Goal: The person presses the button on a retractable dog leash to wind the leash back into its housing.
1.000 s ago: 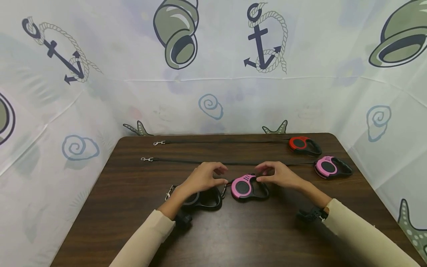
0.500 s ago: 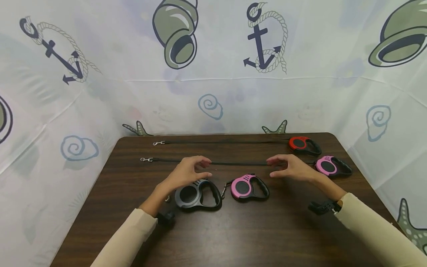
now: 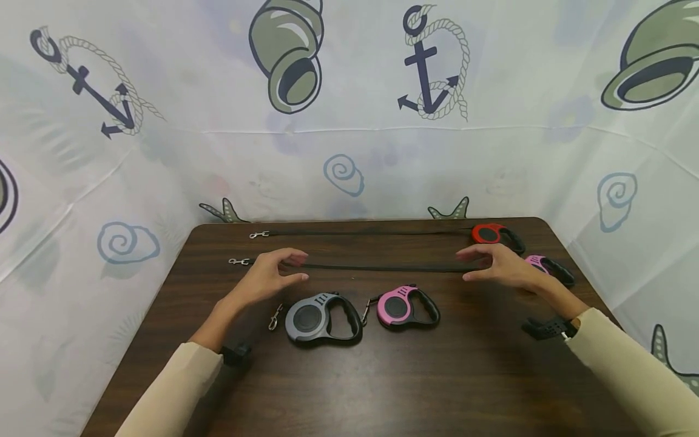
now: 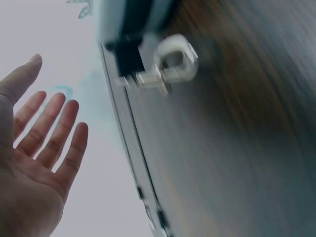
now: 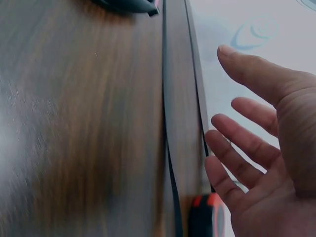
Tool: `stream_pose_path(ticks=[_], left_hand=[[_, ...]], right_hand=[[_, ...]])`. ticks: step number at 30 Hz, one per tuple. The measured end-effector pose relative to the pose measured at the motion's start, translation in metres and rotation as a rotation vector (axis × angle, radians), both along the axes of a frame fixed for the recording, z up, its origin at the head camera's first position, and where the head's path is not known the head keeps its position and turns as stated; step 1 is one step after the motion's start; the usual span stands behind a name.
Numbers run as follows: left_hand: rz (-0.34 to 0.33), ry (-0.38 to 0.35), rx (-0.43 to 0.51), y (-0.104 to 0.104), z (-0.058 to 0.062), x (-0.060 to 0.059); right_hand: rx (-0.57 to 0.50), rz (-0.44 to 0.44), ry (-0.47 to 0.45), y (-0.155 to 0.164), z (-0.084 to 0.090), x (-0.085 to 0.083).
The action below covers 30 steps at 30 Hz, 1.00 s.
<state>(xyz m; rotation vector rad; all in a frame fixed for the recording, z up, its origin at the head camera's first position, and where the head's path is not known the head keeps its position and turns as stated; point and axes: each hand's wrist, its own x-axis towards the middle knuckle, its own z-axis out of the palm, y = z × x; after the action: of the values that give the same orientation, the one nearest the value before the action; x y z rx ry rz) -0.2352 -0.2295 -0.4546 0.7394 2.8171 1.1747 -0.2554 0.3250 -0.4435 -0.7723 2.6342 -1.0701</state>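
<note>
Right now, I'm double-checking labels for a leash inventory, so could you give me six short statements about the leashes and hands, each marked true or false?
1. The grey retractable leash lies left of the nearer pink retractable leash. True.
2. The left hand and right hand both hold nothing. True.
3. The red retractable leash has its black strap stretched out leftward. True.
4. The left hand grips the grey retractable leash. False: that hand is empty.
5. The red retractable leash lies nearest the person. False: it lies farthest back.
6. The nearer pink retractable leash's clip is far from its casing. False: the clip lies just beside it.
</note>
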Motion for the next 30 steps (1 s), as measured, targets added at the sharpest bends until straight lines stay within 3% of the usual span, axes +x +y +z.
stream_pose_path(ticks=[10, 17, 24, 30], left_hand=[[0.044, 0.06, -0.015, -0.044, -0.003, -0.005], [0.071, 0.112, -0.051, -0.064, -0.003, -0.01], [0.146, 0.121, -0.092, -0.089, -0.014, -0.011], [0.183, 0.117, -0.114, -0.104, -0.021, -0.015]], right_hand=[[0.087, -0.011, 0.056, 0.033, 0.012, -0.002], [0.089, -0.062, 0.034, 0.066, 0.017, -0.002], [0.051, -0.091, -0.016, 0.095, 0.01, -0.008], [0.129, -0.151, -0.034, 0.116, 0.008, -0.008]])
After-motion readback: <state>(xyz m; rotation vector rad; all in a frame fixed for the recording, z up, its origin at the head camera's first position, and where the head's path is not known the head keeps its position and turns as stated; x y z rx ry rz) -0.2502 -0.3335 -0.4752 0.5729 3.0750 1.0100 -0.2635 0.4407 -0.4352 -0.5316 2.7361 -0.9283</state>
